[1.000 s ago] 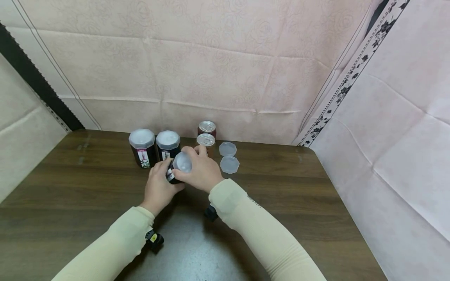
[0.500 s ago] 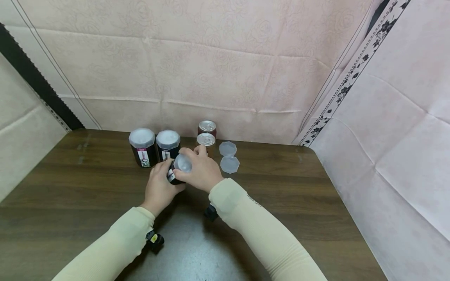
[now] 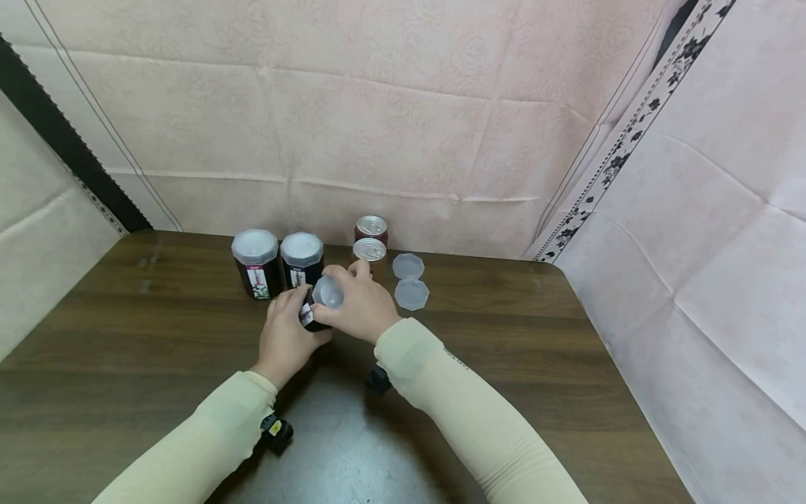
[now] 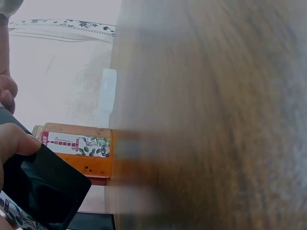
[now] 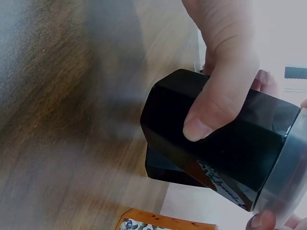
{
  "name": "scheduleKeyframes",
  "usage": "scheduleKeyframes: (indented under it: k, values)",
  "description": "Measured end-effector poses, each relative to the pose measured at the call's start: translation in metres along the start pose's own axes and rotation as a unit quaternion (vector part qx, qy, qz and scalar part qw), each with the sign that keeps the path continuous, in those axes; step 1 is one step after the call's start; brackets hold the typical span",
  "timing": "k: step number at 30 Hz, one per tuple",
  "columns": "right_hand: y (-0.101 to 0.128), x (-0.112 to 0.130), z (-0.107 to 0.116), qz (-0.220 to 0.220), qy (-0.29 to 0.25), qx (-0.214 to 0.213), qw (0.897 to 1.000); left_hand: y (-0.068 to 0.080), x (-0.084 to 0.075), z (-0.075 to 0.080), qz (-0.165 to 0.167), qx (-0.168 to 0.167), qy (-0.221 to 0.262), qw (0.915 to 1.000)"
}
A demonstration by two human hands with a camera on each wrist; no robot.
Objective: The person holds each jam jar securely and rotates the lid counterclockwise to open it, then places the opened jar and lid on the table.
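Both hands hold a dark jar [image 3: 313, 308] tilted above the wooden table [image 3: 567, 364], just in front of the other containers. The left hand [image 3: 286, 336] curls its fingers round the jar's dark body, while the right hand [image 3: 355, 304] wraps its fingers over the translucent lid [image 3: 327, 292]. The jar carries a white label with a pink strip [image 3: 306, 316]; its writing is too small to read. An orange can [image 4: 79, 153] beside it bears a white label with red characters and leaf drawings, also unreadable.
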State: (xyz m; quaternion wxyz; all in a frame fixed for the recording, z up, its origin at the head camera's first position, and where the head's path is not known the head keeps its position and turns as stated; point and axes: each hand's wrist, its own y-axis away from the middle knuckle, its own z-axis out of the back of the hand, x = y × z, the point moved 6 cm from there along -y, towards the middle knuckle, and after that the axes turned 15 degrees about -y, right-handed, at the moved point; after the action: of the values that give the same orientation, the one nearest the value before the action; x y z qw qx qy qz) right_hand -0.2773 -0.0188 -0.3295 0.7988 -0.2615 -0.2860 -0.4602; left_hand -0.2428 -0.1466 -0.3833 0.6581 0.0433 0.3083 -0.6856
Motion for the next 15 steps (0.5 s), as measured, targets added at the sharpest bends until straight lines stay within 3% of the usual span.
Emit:
scheduleKeyframes:
  k: [6, 15]
  values:
    - [0.0022, 0.0, 0.0025, 0.001, -0.012, 0.001, 1.0, -0.001, 0.0001, 0.0026, -0.025, 0.001, 0.011, 0.9996]
    - [0.0047, -0.0002, 0.0033, 0.006, -0.026, 0.011, 1.0, -0.0002, 0.0016, 0.0002, -0.021, 0.036, 0.032, 0.9986]
